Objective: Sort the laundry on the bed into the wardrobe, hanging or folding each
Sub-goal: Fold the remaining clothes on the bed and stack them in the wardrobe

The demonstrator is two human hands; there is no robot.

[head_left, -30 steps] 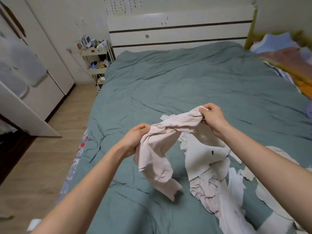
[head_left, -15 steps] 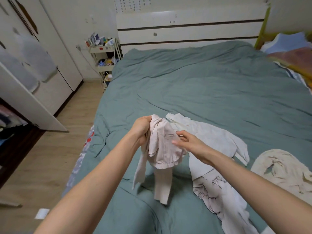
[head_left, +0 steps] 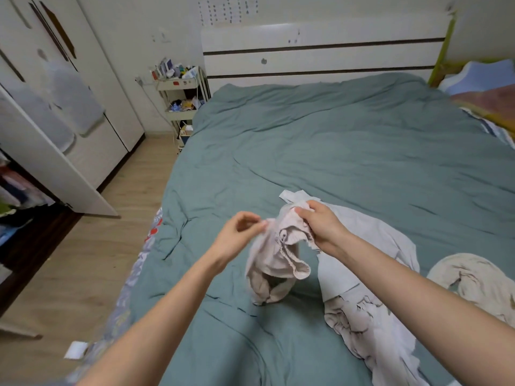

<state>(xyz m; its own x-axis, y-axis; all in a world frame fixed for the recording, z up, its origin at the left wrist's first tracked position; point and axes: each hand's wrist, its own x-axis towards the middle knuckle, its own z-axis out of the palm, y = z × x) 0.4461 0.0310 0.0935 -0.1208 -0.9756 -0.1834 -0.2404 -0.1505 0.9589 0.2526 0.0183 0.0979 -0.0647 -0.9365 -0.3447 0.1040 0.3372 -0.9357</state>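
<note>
Step now: The person holds up one small pale pink garment (head_left: 278, 254) over the bed (head_left: 334, 151). I think they are looking for its edges so they can fold it or hang it.

Right hand: The right hand (head_left: 320, 225) grips the top of the pink garment. Its fingers are curled tight on the cloth.

Left hand: The left hand (head_left: 239, 232) pinches the other top edge with its fingertips. The other fingers are bent loosely.

Where the garment is: It hangs between the two hands. Its bottom end looks like it touches the bed cover.

Next move: I think the hands need to pull apart to spread the garment flat. Then it can be folded, or taken to the wardrobe (head_left: 50, 151).

Still to do: A white garment (head_left: 370, 240) lies on the bed just beside the pink one. A crumpled pale garment (head_left: 362, 324) lies at its near end. A cream garment (head_left: 473, 282) lies further right. So a lot is left to sort.

The bed: It has a wrinkly green cover and a white headboard (head_left: 320, 51).

The room: The wardrobe stands on the left with one door open, and clothes show inside. A small white cart (head_left: 181, 96) full of little things stands by the head of the bed. The floor (head_left: 83, 260) is light wood.
</note>
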